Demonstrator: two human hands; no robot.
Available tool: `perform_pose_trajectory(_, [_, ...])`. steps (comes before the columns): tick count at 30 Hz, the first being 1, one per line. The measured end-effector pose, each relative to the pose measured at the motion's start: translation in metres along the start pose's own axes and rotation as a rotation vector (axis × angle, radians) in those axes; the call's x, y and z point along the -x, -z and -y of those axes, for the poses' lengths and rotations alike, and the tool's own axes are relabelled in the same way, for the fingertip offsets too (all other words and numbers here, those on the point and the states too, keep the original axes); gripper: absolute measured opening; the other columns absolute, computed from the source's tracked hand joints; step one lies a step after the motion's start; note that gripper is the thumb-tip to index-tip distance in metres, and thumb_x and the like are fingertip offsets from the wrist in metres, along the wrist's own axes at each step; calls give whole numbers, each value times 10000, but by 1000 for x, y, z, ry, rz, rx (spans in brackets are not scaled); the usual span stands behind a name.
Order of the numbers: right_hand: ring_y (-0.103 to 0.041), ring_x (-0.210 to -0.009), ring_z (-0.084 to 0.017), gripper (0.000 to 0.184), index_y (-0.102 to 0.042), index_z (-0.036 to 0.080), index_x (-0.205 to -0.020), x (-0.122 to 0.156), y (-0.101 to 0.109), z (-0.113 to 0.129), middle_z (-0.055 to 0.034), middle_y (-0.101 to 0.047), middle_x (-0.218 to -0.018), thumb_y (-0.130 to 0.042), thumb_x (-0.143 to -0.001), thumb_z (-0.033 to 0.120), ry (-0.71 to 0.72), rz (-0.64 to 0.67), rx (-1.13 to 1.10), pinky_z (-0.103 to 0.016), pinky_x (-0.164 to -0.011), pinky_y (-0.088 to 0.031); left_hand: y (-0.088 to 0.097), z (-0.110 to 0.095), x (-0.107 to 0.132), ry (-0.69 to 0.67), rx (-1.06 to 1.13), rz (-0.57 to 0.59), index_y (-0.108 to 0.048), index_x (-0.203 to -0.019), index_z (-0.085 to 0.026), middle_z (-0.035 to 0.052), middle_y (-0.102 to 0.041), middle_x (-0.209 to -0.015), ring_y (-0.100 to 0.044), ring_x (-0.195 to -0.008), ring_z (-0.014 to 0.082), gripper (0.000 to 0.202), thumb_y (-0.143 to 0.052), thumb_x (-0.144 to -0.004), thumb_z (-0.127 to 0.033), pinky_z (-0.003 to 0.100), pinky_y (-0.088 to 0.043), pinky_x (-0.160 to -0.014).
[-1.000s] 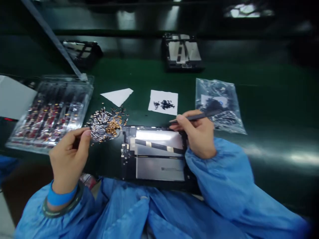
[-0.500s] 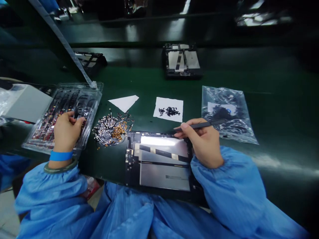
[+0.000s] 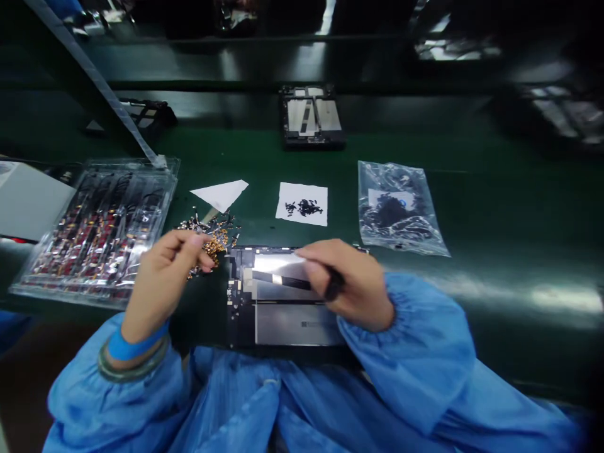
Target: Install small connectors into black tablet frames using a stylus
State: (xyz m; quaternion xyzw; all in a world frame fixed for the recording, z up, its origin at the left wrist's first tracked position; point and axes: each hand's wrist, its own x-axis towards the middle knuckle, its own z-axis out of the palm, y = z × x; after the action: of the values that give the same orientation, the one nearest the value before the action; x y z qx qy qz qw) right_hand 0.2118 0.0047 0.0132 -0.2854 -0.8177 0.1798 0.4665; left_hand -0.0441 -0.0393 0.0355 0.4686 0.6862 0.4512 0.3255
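A: Where does the opened device (image 3: pixel 283 326) lie?

B: Flat on the green table (image 3: pixel 255 157), at the near edge before the person, silvery panels facing up. A dark strip (image 3: pixel 292 282) slants across the far panel.

A: And the right hand (image 3: pixel 346 280)?

B: Above the device's right part, its fingers curled around a dark tool (image 3: pixel 335 284). One dark end shows at the hand's near side; the tool's tip is out of sight.

A: The left hand (image 3: pixel 165 277)?

B: It hangs over the near left side of a pile of small gold and silvery parts (image 3: pixel 219 242), thumb and fingers drawn together. Whether a part sits between them, I cannot tell. A blue band (image 3: pixel 134 346) circles the wrist, just above a green bangle (image 3: pixel 129 372).

A: What stands left of the pile?

B: A clear tray (image 3: pixel 61 291) with rows of small red, dark and shiny pieces (image 3: pixel 99 239). A white box (image 3: pixel 31 198) sits at its left.

A: Beyond the device?

B: A white paper square (image 3: pixel 302 190) bearing black bits (image 3: pixel 309 207). To its left lies a pointed white paper (image 3: pixel 221 195), by the pile's far side; to its right, a clear bag (image 3: pixel 425 238) of dark contents (image 3: pixel 391 211). Farther off rests a dark-framed unit (image 3: pixel 311 119) with pale panels, and another (image 3: pixel 146 114) at far left.
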Motion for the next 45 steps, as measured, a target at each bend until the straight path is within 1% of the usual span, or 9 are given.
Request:
perform_pose_trajectory(5, [-708,-925,-143,260,-675,183,-1104,-4,-18,15,-71,-746,-1040,-451,-977,215,58,160,196,-233,-791,-567,-53,-5,23,17,86,269,-672,-926,-194,-43,-573,-521,-494,-458,109,233,-583,-849,-395,226,-394,-479])
perform_pose_trajectory(15, [-709,-765,-154,233,-674,120,-949,6,-29,14,-63,-750,-857,-451,-969,186,16,93,317,-250,-682,-530,-73,-7,35,-231,-85,147,-733,-841,-228,-10,-724,-766,-624,-667,132,168,-584,-820,-303,223,-496,-640])
perform_pose_trajectory(20, [-683,-726,-125,175,-656,175,-924,4,-17,15,-39,-738,-822,-482,-940,157,-98,-124,326,-218,-679,-515,-62,-7,31,94,192,179,-728,-811,-207,-31,-561,-537,-457,-483,89,166,-682,-770,-361,206,-402,-467])
perform_pose_trajectory(24, [-687,-729,-122,174,-669,197,-931,8,-13,21,-24,-747,-833,-496,-942,183,-107,-51,248,-216,-682,-529,-58,-15,29,419,606,334,-753,-833,-179,55,-696,-744,-580,-615,117,302,-796,-671,-431,202,-487,-491])
perform_pose_trajectory(28, [-687,-729,-121,176,-692,173,-943,9,-18,23,-39,-750,-840,-521,-938,215,-86,20,97,-217,-658,-532,-65,-19,31,524,734,331,-772,-763,-193,43,-727,-762,-647,-676,98,331,-903,-525,-381,155,-563,-663])
perform_pose_trajectory(31, [-672,-708,-119,210,-700,183,-1023,1,-18,23,-31,-745,-868,-615,-880,310,-373,-56,-120,-226,-642,-541,-70,-18,34,524,704,329,-765,-733,-184,51,-736,-783,-666,-686,109,353,-913,-495,-399,172,-573,-700])
perform_pose_trajectory(36, [-650,-633,-128,273,-732,185,-817,-14,-17,26,-6,-715,-721,-605,-859,422,-761,-112,-395,-243,-581,-542,-70,-10,41,224,401,257,-753,-850,-187,65,-730,-873,-686,-795,180,302,-766,-719,-458,325,-582,-809])
perform_pose_trajectory(41, [-688,-738,-137,142,-713,183,-810,-6,-26,30,-24,-743,-795,-589,-865,225,-377,-154,-85,-240,-695,-557,-67,-9,46,-360,-73,-201,-711,-962,-249,24,-681,-1023,-643,-969,162,119,-665,-853,-262,269,-541,-786])
perform_pose_trajectory(45, [-690,-766,-129,205,-689,188,-876,1,-32,34,-43,-744,-830,-490,-926,195,-141,-28,148,-227,-710,-542,-70,-9,46,-505,-126,-221,-690,-968,-233,21,-676,-1003,-647,-941,154,131,-664,-848,-188,269,-544,-757])
